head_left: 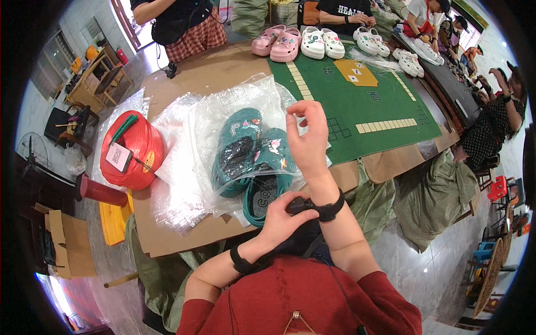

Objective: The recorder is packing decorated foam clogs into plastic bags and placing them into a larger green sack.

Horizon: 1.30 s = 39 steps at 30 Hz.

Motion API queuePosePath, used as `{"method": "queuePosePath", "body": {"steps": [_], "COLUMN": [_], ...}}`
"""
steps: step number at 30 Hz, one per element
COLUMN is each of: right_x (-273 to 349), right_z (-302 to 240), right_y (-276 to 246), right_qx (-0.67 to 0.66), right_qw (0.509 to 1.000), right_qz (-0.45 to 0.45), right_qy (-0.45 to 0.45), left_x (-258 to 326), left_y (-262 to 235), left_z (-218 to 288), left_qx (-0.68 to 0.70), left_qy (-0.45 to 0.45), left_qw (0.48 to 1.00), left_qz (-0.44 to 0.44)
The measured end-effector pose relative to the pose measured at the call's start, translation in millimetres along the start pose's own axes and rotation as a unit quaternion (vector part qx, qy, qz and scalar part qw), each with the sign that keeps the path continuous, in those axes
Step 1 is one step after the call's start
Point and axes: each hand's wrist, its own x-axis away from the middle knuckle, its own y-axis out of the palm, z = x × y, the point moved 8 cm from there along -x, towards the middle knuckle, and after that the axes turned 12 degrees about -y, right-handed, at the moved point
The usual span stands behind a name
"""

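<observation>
My left hand [282, 219] grips a small black device [299, 206] on the black strap around my right wrist. The right hand [309, 134] is raised over the table, its fingers loosely curved and holding nothing. Beside it lies a pair of dark teal clogs [237, 148] with small coloured charms on their tops. A clear plastic bag [209, 114] covers most of the pair; the heel of the nearer clog [262, 198] shows past the bag's edge. Another black strap [242, 261] circles my left wrist.
Left of the clogs are clear plastic bags [177, 167] and a red twine roll [125, 167]. Pink clogs [286, 46] and white clogs [313, 43] line the far side of a green mat [357, 103]. Other people stand or sit beyond. Green sacks [435, 195] hang near the table's right.
</observation>
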Motion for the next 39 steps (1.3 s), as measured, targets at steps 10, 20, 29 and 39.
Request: {"method": "queuePosePath", "body": {"steps": [10, 20, 29, 39], "right_x": [6.0, 42.3, -6.7, 86.2], "right_z": [15.7, 54.5, -43.7, -38.4], "right_y": [23.8, 39.7, -14.4, 22.0], "right_qx": [-0.091, -0.439, 0.066, -0.049], "right_qw": [0.973, 0.803, 0.982, 0.973], "right_qz": [-0.119, 0.037, 0.005, -0.225], "right_qy": [0.175, 0.402, -0.179, 0.012], "left_x": [-8.0, 1.4, 4.8, -12.0], "left_y": [-1.3, 0.4, -31.0, -229.4], "left_z": [0.0, 1.4, 28.4, 61.6], "left_qx": [0.103, 0.05, -0.02, 0.782], "left_qy": [-0.023, -0.065, -0.046, 0.101], "left_qw": [0.994, 0.995, 0.997, 0.602], "left_qz": [-0.034, -0.051, -0.065, -0.125]}}
